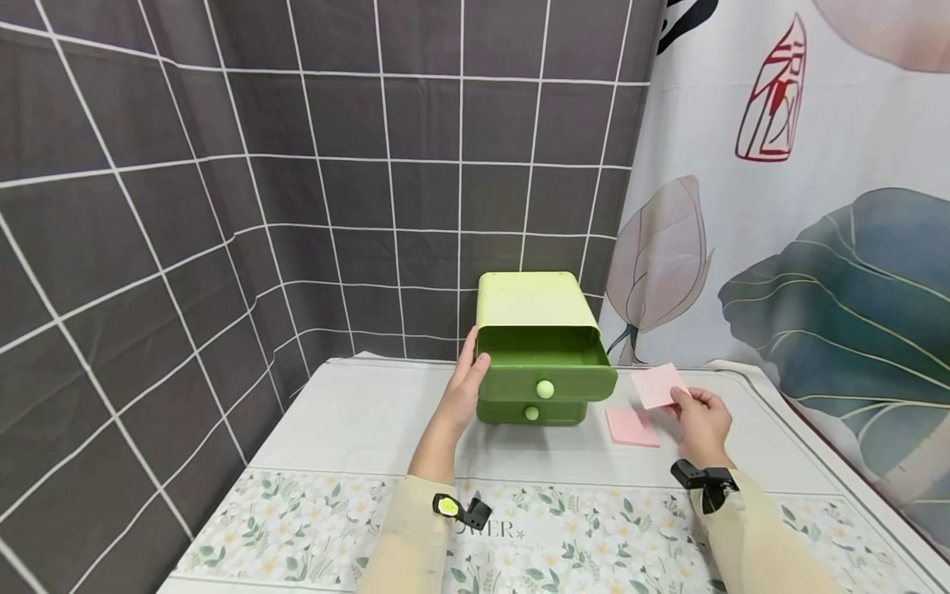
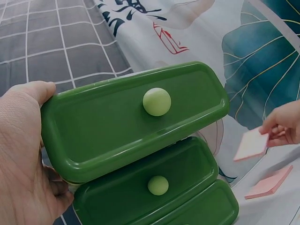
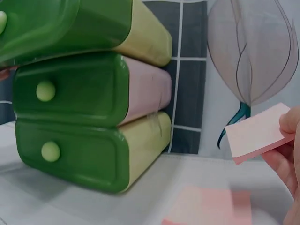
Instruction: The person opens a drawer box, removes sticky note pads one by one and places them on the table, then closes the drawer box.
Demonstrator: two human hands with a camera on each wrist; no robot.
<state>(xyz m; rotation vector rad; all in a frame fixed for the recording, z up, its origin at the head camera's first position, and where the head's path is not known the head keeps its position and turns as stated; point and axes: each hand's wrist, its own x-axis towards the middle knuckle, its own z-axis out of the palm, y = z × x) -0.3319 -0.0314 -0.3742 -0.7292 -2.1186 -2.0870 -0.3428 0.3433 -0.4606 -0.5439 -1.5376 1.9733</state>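
A small green drawer cabinet [image 1: 529,299] has a pale green top, and its top drawer [image 1: 512,384] is pulled out. At the left end of that drawer, my left hand [image 1: 463,388] grips its side, the thumb by the front corner and other fingers partly hidden. A round pale green knob [image 2: 157,101] sits on the drawer front. To the right of the cabinet, my right hand [image 1: 701,421] pinches a pink sticky note pad [image 3: 262,131] between thumb and fingers, above the table. Another pink sticky note pad [image 1: 631,427] lies on the table below it.
Lower drawers [image 3: 70,152] are closed beneath the open one. The table [image 1: 356,421] has a white cover with a floral band along the front. Behind hangs a dark grid-patterned cloth [image 1: 423,198]; a printed curtain [image 1: 690,124] hangs at the right.
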